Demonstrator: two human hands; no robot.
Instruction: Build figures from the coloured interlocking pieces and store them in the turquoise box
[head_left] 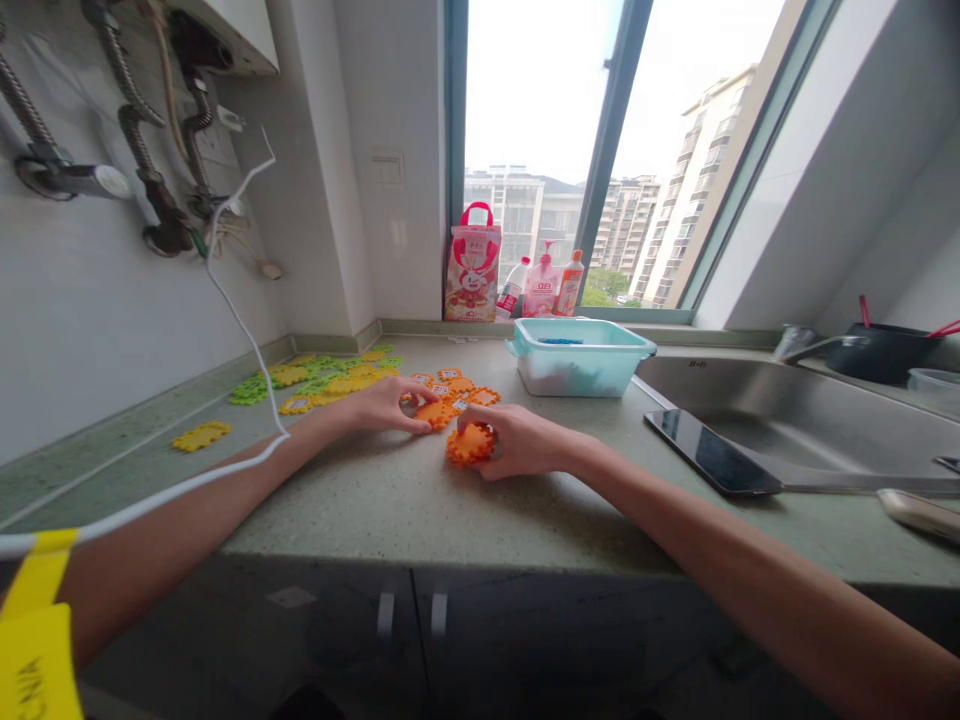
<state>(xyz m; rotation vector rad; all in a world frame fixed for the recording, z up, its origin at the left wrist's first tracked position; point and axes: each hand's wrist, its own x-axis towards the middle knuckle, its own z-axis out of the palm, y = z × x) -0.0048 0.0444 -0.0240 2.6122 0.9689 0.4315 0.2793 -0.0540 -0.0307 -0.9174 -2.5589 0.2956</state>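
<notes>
My right hand (521, 440) is closed around a small stack of orange toothed-edge pieces (470, 446), held just above the counter near its front. The thumb is below them and the fingers curl over the far side. To its left, my left hand (384, 403) has its thumb and fingers curved around the edge of another orange toothed-edge piece (433, 416). More orange pieces (459, 383), some with white printed labels, lie in a loose pile just behind both hands. Yellow and green pieces (330, 376) of the same kind spread out behind my left forearm.
A pale teal plastic bin (585, 372) with something blue inside stands behind my right hand. A phone (709, 452) lies beside the steel sink (817, 430). A white cable (251, 335) crosses my left forearm. Bottles (541, 288) and a printed bag (472, 275) line the windowsill.
</notes>
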